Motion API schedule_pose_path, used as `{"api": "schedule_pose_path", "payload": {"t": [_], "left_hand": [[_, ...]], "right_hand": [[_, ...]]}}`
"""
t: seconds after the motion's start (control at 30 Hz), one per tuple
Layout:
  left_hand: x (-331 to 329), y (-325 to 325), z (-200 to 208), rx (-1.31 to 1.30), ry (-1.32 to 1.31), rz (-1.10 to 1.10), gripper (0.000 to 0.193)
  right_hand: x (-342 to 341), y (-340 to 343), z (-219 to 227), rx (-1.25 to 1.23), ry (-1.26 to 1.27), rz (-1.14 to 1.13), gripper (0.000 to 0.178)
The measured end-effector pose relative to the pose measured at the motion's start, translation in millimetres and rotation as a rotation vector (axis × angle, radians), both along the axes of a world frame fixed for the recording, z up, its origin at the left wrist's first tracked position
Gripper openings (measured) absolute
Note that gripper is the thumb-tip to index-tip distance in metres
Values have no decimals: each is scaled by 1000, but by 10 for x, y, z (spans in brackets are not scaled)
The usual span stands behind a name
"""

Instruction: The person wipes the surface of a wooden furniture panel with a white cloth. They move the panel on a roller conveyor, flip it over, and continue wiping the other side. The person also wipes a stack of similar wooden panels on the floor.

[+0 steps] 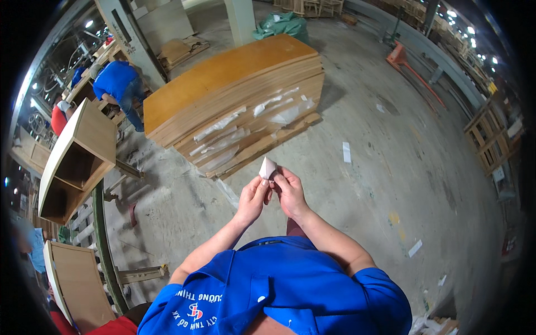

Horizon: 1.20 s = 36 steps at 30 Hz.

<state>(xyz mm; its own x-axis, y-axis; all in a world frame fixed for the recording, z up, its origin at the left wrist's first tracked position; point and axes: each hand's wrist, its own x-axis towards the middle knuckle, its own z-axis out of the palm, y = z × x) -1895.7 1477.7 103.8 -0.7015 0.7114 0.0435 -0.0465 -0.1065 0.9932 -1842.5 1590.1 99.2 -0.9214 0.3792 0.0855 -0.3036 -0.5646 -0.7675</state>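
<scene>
A small white folded slip (267,167) is pinched between the fingertips of the left hand (254,198) and right hand (287,192), held mid-air near the stacked boards (234,95). It could be torn if pulled unevenly, or dropped to the floor (379,184) if either grip loosens.

Lower part of the small pale folded piece (267,167) sits behind the fingertips of left hand (252,199) and right hand (289,192) — its full shape and material can't be told. Whether each grip pinches it or only touches: unclear.

Person in blue (118,84) bent over at far left, head and hands hidden.

Open wooden cabinet (78,162) — inside in shadow.

Lower-left panel (75,285) cut off by the dark rim.

Pale scraps on the floor (347,152) too small to identify.
</scene>
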Motion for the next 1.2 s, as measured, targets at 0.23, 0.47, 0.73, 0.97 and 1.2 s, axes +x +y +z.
{"api": "schedule_pose_path", "payload": {"t": [0.23,0.47,0.73,0.97,1.2], "left_hand": [[-1349,877,194,0,197,347,31],[-2378,907,195,166,-6,519,23],[-3477,180,106,-110,293,808,21],[-4577,-865,44,-549,583,762,29],[-4727,-2218,-1114,-995,240,606,28]], "right_hand": [[-1555,738,154,222,54,-4,21],[-2773,807,193,386,99,247,30],[-4285,8,86,302,190,584,37],[-5732,-912,98,256,158,686,32],[-6876,-1740,-220,-161,-153,1013,38]]}}
